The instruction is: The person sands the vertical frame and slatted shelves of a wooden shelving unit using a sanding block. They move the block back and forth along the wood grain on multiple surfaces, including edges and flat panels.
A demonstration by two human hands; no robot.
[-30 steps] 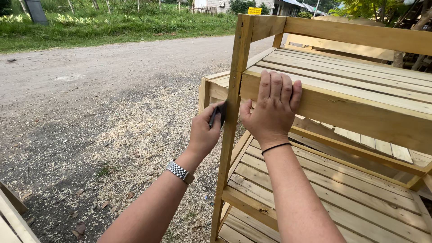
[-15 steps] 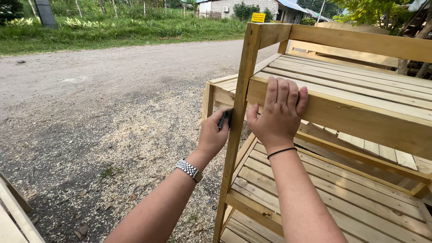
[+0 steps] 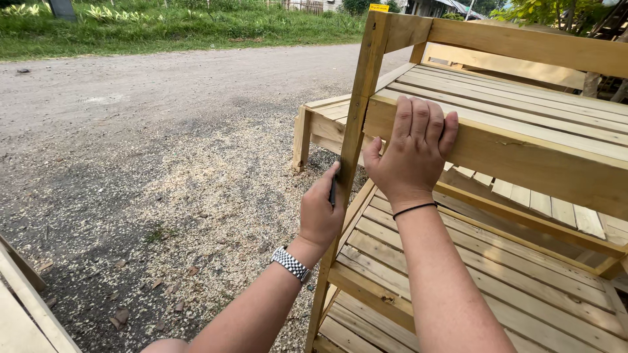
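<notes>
A pale wooden slatted shelf rack (image 3: 523,157) stands in front of me on gravel. My right hand (image 3: 413,149) grips the front rail of its upper shelf, fingers over the top edge, a thin black band on the wrist. My left hand (image 3: 320,209), with a metal watch on the wrist, presses a small dark sanding piece (image 3: 333,191) against the rack's upright corner post (image 3: 358,98), about halfway up. A lower slatted shelf (image 3: 484,274) shows beneath my right forearm.
Sawdust and wood chips lie scattered on the gravel ground (image 3: 163,183) to the left. Another low wooden piece (image 3: 327,121) sits behind the post. Wooden boards (image 3: 26,307) lean at the lower left. Grass (image 3: 163,26) borders the gravel at the back.
My left hand has slid down the corner post with the sanding piece. The right hand keeps its hold on the upper rail. The view has shifted slightly.
</notes>
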